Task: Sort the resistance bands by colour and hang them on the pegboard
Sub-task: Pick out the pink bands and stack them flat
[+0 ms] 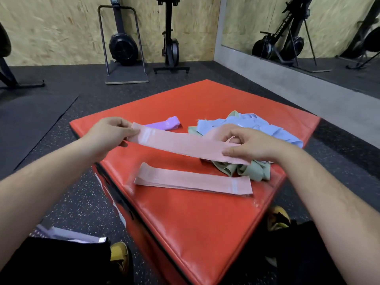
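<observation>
Grip, left hand [111, 133]: one end of a pink band [181, 145] is pinched between thumb and fingers.
Grip, right hand [248, 145]: the other end of the same band is grasped, with the thumb underneath and the fingers curled over the top.
Held band: it is stretched out flat between both hands and raised above a red padded box [195, 219]; its left end sits slightly higher than its right end.
Pink stack [193, 181]: more pink bands are laid flat, one on another, on the box top, below the held band and nearer the person.
Purple band [164, 123]: it lies alone on the far side of the box, just behind the held band's left end.
Blue bands [246, 124]: they are heaped loosely on the right of the box, partly hidden by the right hand.
Green bands [253, 171]: they are tangled in the same heap, showing under the blue bands and beside the right end of the pink stack.
Floor [61, 202]: dark speckled rubber is seen around the box, with a black mat [30, 124] to the left.
Background: two exercise machines [123, 46] are stood against a chipboard wall, and a mirror [308, 27] is fixed on the right.
Feet: yellow shoes [119, 254] are visible on either side of the box's near corner.
</observation>
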Demonstrator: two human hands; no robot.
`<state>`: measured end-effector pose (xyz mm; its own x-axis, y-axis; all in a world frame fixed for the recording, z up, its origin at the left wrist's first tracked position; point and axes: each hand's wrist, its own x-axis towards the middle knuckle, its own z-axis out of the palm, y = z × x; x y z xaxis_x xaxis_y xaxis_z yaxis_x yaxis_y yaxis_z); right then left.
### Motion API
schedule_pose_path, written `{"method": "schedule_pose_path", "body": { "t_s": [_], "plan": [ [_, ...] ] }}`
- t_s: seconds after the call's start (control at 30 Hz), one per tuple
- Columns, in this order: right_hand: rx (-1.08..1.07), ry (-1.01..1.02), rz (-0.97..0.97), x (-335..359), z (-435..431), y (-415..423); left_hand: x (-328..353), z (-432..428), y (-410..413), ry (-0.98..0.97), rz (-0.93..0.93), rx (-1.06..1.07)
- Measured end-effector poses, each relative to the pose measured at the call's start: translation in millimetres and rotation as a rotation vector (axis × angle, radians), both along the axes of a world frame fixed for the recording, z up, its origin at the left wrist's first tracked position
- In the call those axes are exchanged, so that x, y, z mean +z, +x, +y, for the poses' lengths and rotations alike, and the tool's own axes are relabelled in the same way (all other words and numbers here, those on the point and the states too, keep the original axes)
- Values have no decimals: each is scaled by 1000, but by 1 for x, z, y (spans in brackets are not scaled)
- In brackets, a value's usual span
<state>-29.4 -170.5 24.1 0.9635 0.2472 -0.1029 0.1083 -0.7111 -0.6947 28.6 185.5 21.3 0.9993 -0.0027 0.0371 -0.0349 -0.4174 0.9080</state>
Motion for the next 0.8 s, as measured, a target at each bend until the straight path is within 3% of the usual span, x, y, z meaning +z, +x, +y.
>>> {"method": "schedule_pose_path", "body": {
  "t_s": [0.13, 0.3, 0.43, 0.6, 0.8],
  "plan": [
    [-21, -237, 20, -15, -11, -13, -28, -9, -16, 265, 23, -97],
    [-3, -385, 42, -36, -2, -24, -53, -18, -25, 650, -105, -191],
    [41, -551, -29, -45, 9, -25, -64, -15, -21, 763, -132, -262],
    [119, -710, -143, -43, 11, -26, -68, -28, -26, 859, -345, -380],
    [167, -631, -81, -43, 15, -36, -78, -68, -31, 835, -219, -776]
  ]
}}
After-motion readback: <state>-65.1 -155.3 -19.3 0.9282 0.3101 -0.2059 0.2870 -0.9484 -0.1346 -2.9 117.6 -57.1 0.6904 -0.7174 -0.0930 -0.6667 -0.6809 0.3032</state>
